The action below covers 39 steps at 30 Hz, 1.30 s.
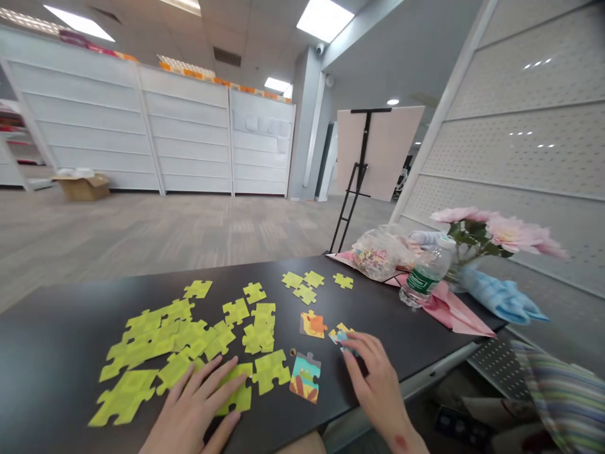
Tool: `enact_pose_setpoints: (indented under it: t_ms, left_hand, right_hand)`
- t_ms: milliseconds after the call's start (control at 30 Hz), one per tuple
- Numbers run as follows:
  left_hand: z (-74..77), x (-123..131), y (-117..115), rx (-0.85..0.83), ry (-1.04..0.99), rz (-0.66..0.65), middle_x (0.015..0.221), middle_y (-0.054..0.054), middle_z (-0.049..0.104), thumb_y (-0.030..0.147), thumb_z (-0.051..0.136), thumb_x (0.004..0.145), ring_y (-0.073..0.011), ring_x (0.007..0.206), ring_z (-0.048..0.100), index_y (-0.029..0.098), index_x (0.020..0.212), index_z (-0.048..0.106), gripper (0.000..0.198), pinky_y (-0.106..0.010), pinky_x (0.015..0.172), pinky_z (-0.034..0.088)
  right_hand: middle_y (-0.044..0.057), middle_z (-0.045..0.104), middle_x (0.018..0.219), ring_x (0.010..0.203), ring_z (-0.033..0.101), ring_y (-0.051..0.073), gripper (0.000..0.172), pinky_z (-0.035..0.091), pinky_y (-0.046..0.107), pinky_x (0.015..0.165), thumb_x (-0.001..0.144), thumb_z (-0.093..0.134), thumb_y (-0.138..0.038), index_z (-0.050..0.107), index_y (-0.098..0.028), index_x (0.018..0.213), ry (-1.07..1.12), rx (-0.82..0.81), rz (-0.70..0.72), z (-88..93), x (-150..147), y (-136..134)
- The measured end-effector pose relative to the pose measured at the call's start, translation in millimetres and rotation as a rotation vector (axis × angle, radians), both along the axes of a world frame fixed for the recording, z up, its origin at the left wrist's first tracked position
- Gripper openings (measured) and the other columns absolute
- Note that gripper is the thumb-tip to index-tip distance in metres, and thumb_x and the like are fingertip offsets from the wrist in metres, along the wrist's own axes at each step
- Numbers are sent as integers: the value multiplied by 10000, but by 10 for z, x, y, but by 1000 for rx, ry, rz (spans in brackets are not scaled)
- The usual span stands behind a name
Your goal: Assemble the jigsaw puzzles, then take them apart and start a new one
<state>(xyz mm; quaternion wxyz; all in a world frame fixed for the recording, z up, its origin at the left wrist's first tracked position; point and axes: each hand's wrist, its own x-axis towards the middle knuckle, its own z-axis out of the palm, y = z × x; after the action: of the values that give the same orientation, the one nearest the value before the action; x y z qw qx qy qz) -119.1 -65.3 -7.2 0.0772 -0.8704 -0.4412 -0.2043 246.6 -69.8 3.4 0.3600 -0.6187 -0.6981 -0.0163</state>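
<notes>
Lower edge of frame: left hand (193,410) flat on a green-backed puzzle piece (235,392), fingers (222,373) spread wide, no grip. Right hand (373,378) at centre right, fingers (352,356) drawn narrow around a small printed piece (341,337); firmness of hold hidden.

Between both hands, two printed pieces: one joined pair (305,377) near the table's front edge, another cluster (312,324) just above, orange and yellow. Left of centre, loose heap of green-backed pieces (146,340), some overlapping, on a black table (401,334). Farther up, small group of green-backed pieces (302,282) apart from the heap.

Far end of table, right: plastic bag (380,255) of pieces on pink cloth (454,309), water bottle (423,274) beside it, blue cloth (501,295) at the table's right edge, pink flowers (501,227) in a glass vase (452,274). Lower right corner, striped fabric (562,397) below table level.

Beyond: black easel (362,170) with pale board, cardboard box (82,187) at upper left against white shelving (142,126).
</notes>
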Motion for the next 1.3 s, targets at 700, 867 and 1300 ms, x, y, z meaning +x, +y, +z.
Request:
enact_pose_setpoints:
  t_ms: [700,867,1300]
  left_hand:
    - [296,39,-423,-302,-535,209,1140,-40,728,285,598,983,-222,1010,682,287,1317,607,334,-331,878,558]
    - [276,126,-207,-193,-408,331,1232,-88,648,301,610,945,-304,1168,581,243,1234,668,300,-483,983,517]
    - [63,-626,-912,-14,-121,123,1293,-31,700,344,682,921,-266,1111,674,321,1235,664,316,-353,849,588]
  right_hand:
    - [30,774,1039,908,736,178,228,574,286,817,992,540,-206,626,-243,1201,144,-35,572,148,-1089,-20]
    - [98,670,1257,1158,612,309,203,512,498,927,987,542,-291,673,-247,1136,2,1,374,109,-1256,55]
    - [49,629,1355,1264,529,301,386,428,528,1077,914,652,-378,625,-326,1296,-157,-188,622,261,-1188,-109]
